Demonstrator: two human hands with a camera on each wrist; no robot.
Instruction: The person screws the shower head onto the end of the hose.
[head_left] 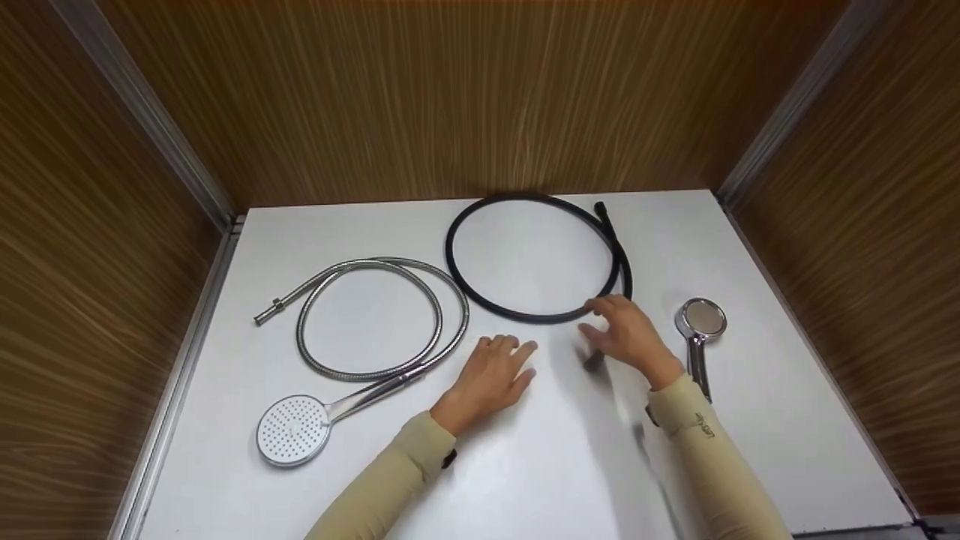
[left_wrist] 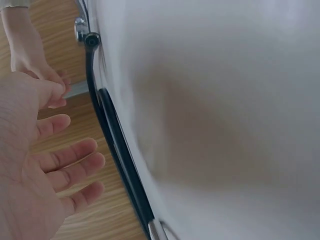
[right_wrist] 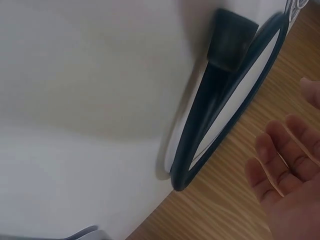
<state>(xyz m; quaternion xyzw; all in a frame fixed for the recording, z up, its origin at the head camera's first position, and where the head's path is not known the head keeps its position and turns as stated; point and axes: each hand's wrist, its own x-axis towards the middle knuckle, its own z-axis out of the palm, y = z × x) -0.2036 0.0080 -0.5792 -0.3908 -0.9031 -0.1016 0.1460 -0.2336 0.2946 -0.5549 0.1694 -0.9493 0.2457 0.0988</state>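
A black shower hose (head_left: 540,318) lies in a loop at the back of the white table. My right hand (head_left: 624,337) hovers over its near side, fingers apart and slightly bent. The hose's dark end fitting (head_left: 594,361) pokes out just below that hand. In the right wrist view, the fingers (right_wrist: 285,150) stand apart from the hose (right_wrist: 200,120), with nothing held. My left hand (head_left: 491,375) is over the middle of the table, fingers loosely spread. Its palm and empty fingers (left_wrist: 75,155) show in the left wrist view.
On the left a silver metal hose (head_left: 375,375) lies coiled, overlapped by the handle of a large round shower head (head_left: 294,430). A smaller chrome shower head (head_left: 697,337) lies right of my right hand. Wood-grain panels (head_left: 480,97) wall in the back and sides.
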